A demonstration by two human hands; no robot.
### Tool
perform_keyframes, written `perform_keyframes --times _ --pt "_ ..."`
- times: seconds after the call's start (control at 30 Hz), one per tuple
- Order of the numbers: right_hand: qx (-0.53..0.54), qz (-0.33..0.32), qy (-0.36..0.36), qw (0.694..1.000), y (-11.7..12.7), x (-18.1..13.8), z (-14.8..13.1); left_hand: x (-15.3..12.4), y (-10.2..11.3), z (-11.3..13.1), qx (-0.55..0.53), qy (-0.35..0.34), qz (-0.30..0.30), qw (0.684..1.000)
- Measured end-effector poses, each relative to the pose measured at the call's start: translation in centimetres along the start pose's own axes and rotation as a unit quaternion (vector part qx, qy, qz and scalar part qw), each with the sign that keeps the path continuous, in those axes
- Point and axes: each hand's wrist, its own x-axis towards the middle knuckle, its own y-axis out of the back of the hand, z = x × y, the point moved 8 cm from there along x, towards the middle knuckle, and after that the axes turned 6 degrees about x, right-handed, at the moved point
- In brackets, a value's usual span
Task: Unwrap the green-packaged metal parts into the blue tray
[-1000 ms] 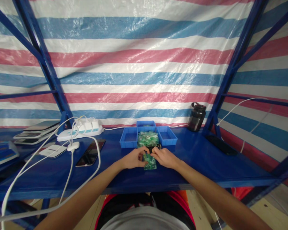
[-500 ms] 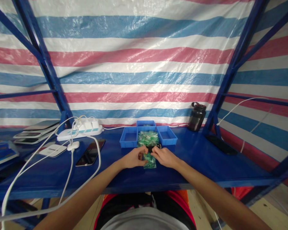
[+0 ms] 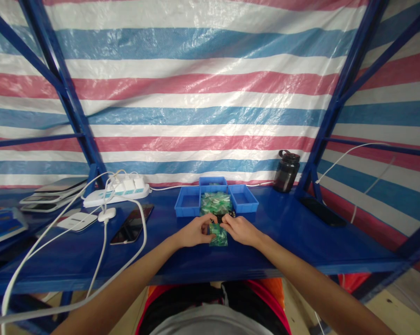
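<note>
Clothing [image 3: 210, 322] of the person nearest: grey top, black and red below, close under the front edge of the blue tabletop [image 3: 301, 242]. Forearms reach in from both sides.

Packet [image 3: 218, 239], small, clear, green contents, sits between the two hands just in front of the blue trays; whether its lower end rests on the surface cannot be told. Left hand [image 3: 196, 231]: fingers curled, thumb against the packet's left side, forefinger bent to its upper end; gripping it. Right hand [image 3: 243, 230]: thumb and forefinger pinched at the packet's upper right, other fingers folded under. Undersides of both grips hidden.

Dark object [image 3: 222, 217] just beyond the fingertips, mostly covered; identity unclear. Behind it, middle tray [image 3: 213, 188] with a heap of green and white pieces [image 3: 216, 203]. Left tray [image 3: 188, 212] and right tray [image 3: 246, 208] flank it; rear tray [image 3: 213, 179] stands directly behind, contents barely visible.

Left of the trays: phone [image 3: 131, 225] lying flat, white cable [image 3: 144, 228] looping round it; farther back, white power strip [image 3: 93, 199] with plugs. Right: dark flat device [image 3: 322, 211]; beyond it, dark bottle [image 3: 286, 174] upright. Farthest: striped sheet [image 3: 210, 83], red, white and blue, behind blue frame posts [image 3: 68, 100].
</note>
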Motion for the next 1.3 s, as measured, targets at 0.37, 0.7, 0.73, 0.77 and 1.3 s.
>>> perform_keyframes --times 0.37,0.7,0.73,0.77,1.3 --pt "-0.007 -0.009 0.001 1.0 -0.45 0.09 0.11 0.04 -0.28 -0.02 -0.015 -0.001 -0.009 1.0" --pt "0.001 -0.002 -0.006 1.0 -0.19 0.1 0.24 -0.03 0.14 -0.13 -0.002 -0.009 0.007 1.0" --pt "0.001 -0.002 -0.006 1.0 -0.16 0.1 0.23 -0.02 0.14 -0.11 -0.001 -0.009 0.006 1.0" --pt "0.002 -0.001 -0.005 1.0 -0.13 0.09 0.19 -0.02 0.11 -0.09 0.001 -0.01 0.003 1.0" --pt "0.012 0.003 -0.005 1.0 -0.21 0.14 0.45 0.08 0.07 -0.49 0.036 -0.013 0.004 0.999"
